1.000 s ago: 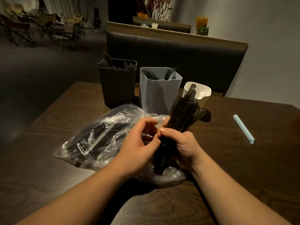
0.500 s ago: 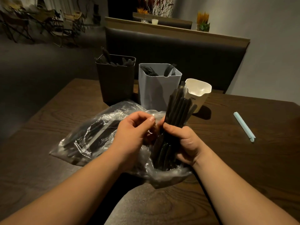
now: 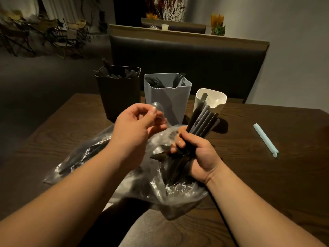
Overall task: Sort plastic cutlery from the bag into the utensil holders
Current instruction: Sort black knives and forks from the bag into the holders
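A clear plastic bag (image 3: 92, 157) with black cutlery lies on the dark wooden table (image 3: 267, 184). My right hand (image 3: 199, 155) grips a bundle of black cutlery (image 3: 203, 122) above the bag's mouth, handles pointing up toward the cream holder (image 3: 216, 104). My left hand (image 3: 137, 127) is raised beside it, fingers pinched on one blurred piece with a rounded end, a spoon (image 3: 158, 107) by its look. Behind stand a black holder (image 3: 118, 97) and a grey holder (image 3: 167, 100), each with black cutlery inside.
A pale blue stick (image 3: 266, 139) lies on the table to the right. A dark padded bench back (image 3: 187, 56) runs behind the holders. My lap shows below the table's near edge.
My left hand has lifted away from the bundle, up and to the left, with one piece pinched in it. The right hand still holds the bundle, now tilted more to the right.
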`<state>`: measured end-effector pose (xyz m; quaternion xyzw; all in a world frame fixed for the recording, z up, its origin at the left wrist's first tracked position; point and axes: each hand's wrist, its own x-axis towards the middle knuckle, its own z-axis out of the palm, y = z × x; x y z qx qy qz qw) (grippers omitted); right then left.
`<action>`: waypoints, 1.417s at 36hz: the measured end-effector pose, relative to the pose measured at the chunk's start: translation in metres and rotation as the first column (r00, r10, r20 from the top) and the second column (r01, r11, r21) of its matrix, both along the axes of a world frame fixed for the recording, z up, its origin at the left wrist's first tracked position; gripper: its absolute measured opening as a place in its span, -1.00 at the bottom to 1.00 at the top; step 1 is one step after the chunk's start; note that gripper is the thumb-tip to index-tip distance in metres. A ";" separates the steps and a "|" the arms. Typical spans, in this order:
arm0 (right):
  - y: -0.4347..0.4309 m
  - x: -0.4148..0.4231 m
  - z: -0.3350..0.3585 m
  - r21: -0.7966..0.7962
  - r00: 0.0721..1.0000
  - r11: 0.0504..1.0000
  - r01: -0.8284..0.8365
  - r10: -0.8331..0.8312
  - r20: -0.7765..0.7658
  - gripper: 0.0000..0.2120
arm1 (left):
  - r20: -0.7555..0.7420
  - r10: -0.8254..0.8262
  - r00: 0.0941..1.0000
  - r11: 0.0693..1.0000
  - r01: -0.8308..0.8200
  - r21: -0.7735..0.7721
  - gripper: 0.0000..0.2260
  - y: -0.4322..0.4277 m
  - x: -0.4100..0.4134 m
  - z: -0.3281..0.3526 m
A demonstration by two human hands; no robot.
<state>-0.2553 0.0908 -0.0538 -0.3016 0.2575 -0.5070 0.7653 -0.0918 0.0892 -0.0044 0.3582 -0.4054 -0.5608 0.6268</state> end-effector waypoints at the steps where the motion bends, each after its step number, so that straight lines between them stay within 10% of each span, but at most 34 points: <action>1: -0.002 -0.001 0.000 0.008 1.000 1.000 0.011 -0.011 0.017 -0.83 | 0.019 -0.012 1.000 1.000 0.012 -0.012 -0.93 -0.004 -0.006 0.004; 13: 0.006 0.014 -0.010 0.299 0.890 0.853 0.429 -0.455 0.021 -0.74 | 0.422 0.145 0.895 0.958 -0.020 -0.287 -0.83 -0.093 -0.089 0.055; 23: 0.001 -0.002 0.000 0.362 0.880 0.837 0.410 -0.468 0.085 -0.67 | 0.776 0.317 0.546 0.886 0.122 -0.447 -0.80 -0.142 -0.140 0.043; 41: -0.002 -0.011 -0.008 0.286 0.930 0.895 0.341 -0.366 0.039 -0.61 | 0.932 0.305 0.197 0.921 0.186 -0.341 -0.78 -0.151 -0.158 0.009; 46: -0.005 -0.012 -0.009 0.298 0.931 0.889 0.349 -0.366 0.002 -0.63 | 0.930 0.297 0.217 0.907 0.241 -0.346 -0.75 -0.141 -0.145 0.017; 51: -0.009 -0.008 -0.009 0.218 0.930 0.905 0.366 -0.367 -0.035 -0.78 | 0.751 0.200 0.629 0.913 0.159 -0.376 -0.84 -0.078 -0.109 0.034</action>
